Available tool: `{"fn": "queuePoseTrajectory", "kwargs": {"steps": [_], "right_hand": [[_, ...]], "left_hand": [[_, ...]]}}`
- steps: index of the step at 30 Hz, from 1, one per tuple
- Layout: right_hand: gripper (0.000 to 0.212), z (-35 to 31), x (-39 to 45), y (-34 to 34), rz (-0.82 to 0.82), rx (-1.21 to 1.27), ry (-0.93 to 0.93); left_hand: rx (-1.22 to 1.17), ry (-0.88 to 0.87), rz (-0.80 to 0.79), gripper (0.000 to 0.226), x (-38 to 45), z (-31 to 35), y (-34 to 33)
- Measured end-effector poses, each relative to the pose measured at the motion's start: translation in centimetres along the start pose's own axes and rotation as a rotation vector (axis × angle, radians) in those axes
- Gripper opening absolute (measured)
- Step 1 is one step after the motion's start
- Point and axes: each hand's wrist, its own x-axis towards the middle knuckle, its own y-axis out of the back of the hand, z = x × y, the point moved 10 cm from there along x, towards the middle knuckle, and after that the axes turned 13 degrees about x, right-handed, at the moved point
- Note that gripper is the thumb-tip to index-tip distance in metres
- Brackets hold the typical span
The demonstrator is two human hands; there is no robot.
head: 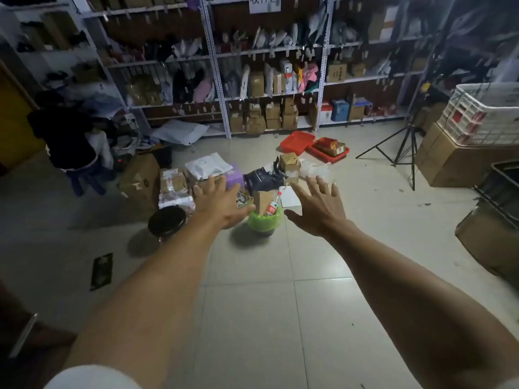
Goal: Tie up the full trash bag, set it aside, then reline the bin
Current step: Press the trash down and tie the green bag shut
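glossy tile floor (252,304); round bin (265,232), crinkly green bag (264,221); hands spread.

Your left hand (222,200) and right hand (317,206) reach forward, fingers spread, either side of the bin (266,233) lined with a full green trash bag (264,221).

Bare tiled floor (252,290) before the lined bin (264,223); black stool (167,220) left, parcels (174,183) crowding behind.
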Motion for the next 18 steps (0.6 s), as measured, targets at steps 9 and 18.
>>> {"fn": "queuePoseTrajectory", "kwargs": {"steps": [9, 18], "right_hand": [[0.073, 4.5, -1.3, -4.1, -0.091, 0.025, -0.033], [0.071, 5.3, 2.6, -8.5, -0.168, 0.048, -0.03]], "left_hand": [[-0.06, -0.027, -0.047, 0.08, -0.6, 5.0, -4.3], [-0.137, 0.004, -0.104, 0.077, 3.6, 5.6, -7.0]]}}
